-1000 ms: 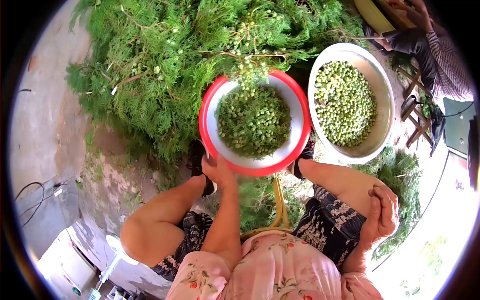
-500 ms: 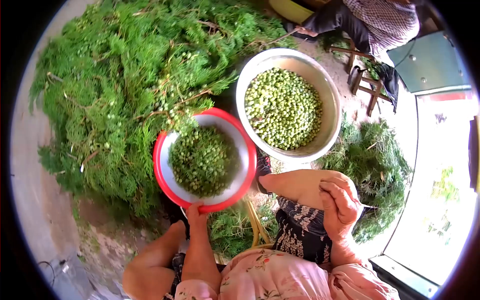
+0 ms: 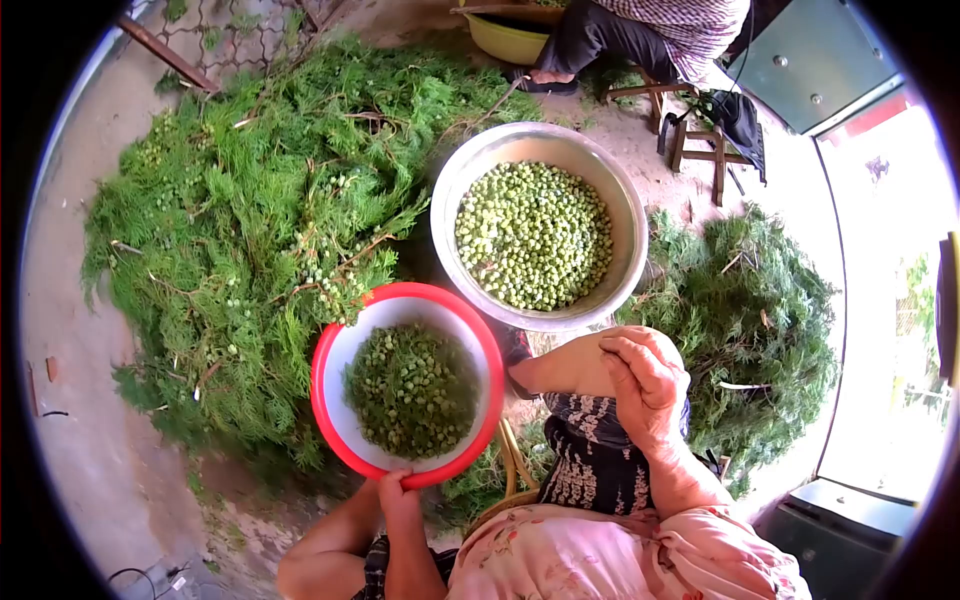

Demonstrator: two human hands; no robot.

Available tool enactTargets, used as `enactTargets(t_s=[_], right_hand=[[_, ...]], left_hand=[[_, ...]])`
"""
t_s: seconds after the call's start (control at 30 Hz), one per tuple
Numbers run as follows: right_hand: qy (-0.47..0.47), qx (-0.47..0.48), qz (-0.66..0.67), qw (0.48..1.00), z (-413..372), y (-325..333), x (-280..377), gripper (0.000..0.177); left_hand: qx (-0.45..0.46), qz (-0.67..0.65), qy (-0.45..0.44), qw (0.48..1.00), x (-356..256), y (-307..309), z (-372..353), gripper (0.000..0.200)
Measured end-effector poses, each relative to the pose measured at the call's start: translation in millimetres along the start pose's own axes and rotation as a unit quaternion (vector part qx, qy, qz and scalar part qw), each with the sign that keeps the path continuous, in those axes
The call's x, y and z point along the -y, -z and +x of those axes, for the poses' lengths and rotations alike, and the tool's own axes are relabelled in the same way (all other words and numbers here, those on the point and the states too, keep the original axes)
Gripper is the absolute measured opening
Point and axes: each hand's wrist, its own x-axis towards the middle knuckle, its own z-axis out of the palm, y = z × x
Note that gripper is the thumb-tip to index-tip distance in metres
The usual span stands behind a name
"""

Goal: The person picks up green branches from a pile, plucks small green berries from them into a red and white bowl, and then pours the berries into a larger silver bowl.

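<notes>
My left hand (image 3: pixel 396 486) grips the near rim of a red-rimmed basin (image 3: pixel 330 345), thumb laid over the edge. Inside it lies a heap of small green cones mixed with fine leaf bits (image 3: pixel 412 390), a little blurred. My right hand (image 3: pixel 648 385) is by my bent right knee, its fingers curled and pressed against the thumb; whatever may be in them is hidden. Beyond the basin, a large metal bowl (image 3: pixel 625 215) stands on the ground, partly filled with cleaner pale-green cones (image 3: pixel 535 235).
Cut green conifer branches (image 3: pixel 240 250) make a big pile on the left, with a smaller pile (image 3: pixel 765 330) on the right. At the back a person (image 3: pixel 640 35) sits near a yellow tub (image 3: pixel 505 38) and a wooden stool (image 3: pixel 705 150).
The red-rimmed basin has come toward my body, with my left hand still on its rim. My right hand keeps its curled shape by the knee. The whole view has shifted.
</notes>
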Motion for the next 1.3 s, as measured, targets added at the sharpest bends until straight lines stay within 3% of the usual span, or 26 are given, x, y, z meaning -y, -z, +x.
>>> enactTargets(t_s=[0.13, 0.17, 0.23, 0.3, 0.4, 0.43, 0.47, 0.57, 0.63, 0.7, 0.73, 0.77, 0.83, 0.93, 1.03, 1.07, 1.3], right_hand=[[0.010, -0.023, 0.015, 1.000, -3, 7, -9, 0.014], [0.013, -0.029, 0.018, 0.999, -3, 8, -10, 0.014], [0.014, -0.035, 0.017, 0.999, -5, 11, -15, 0.014], [0.016, -0.038, 0.023, 0.999, -5, 14, -18, 0.014], [0.018, -0.027, 0.033, 0.999, -5, 20, -18, 0.016], [0.016, -0.020, 0.040, 0.999, -4, 23, -18, 0.016], [0.017, -0.012, 0.040, 0.999, -5, 24, -22, 0.016], [0.015, -0.044, 0.058, 0.997, -8, 26, -27, 0.016], [0.012, -0.037, 0.072, 0.997, -9, 28, -30, 0.015], [0.007, -0.021, 0.080, 0.997, -5, 33, -28, 0.015], [0.011, -0.020, 0.087, 0.996, -5, 33, -29, 0.016], [0.000, -0.014, 0.085, 0.996, -8, 31, -30, 0.016], [-0.031, 0.012, 0.120, 0.992, -10, 30, -27, 0.017], [0.002, 0.029, 0.110, 0.994, -5, 30, -26, 0.018], [0.007, 0.040, 0.120, 0.992, -3, 28, -24, 0.017], [0.020, 0.042, 0.115, 0.992, 1, 30, -24, 0.016], [0.078, 0.035, 0.106, 0.991, 0, 22, -22, 0.015]], left_hand=[[-0.012, -0.198, 0.126, 0.972, -23, -2, -8, 0.014], [-0.020, -0.257, 0.170, 0.951, -28, -3, -7, 0.012], [-0.047, -0.417, 0.309, 0.853, -45, -14, 1, 0.010], [0.001, -0.335, 0.252, 0.908, -53, -23, 1, 0.014], [-0.020, -0.408, 0.294, 0.864, -114, -55, 32, 0.020], [-0.013, -0.405, 0.251, 0.879, -122, -68, 45, 0.023], [-0.023, -0.393, 0.264, 0.881, -133, -80, 57, 0.027], [0.004, -0.334, 0.233, 0.913, -194, -115, 81, 0.019], [0.055, -0.330, 0.205, 0.920, -228, -139, 95, 0.018], [0.049, -0.335, 0.197, 0.920, -253, -166, 104, 0.021], [-0.034, -0.299, 0.224, 0.927, -228, -188, 134, 0.023], [0.050, -0.338, 0.214, 0.915, -216, -199, 152, 0.023], [0.061, -0.343, 0.206, 0.914, -224, -224, 157, 0.022], [0.119, -0.341, 0.236, 0.902, -225, -248, 168, 0.021], [0.124, -0.349, 0.209, 0.905, -184, -265, 189, 0.029], [0.083, -0.368, 0.237, 0.895, -179, -267, 189, 0.028], [0.149, -0.298, 0.207, 0.920, -198, -178, 145, 0.037]])
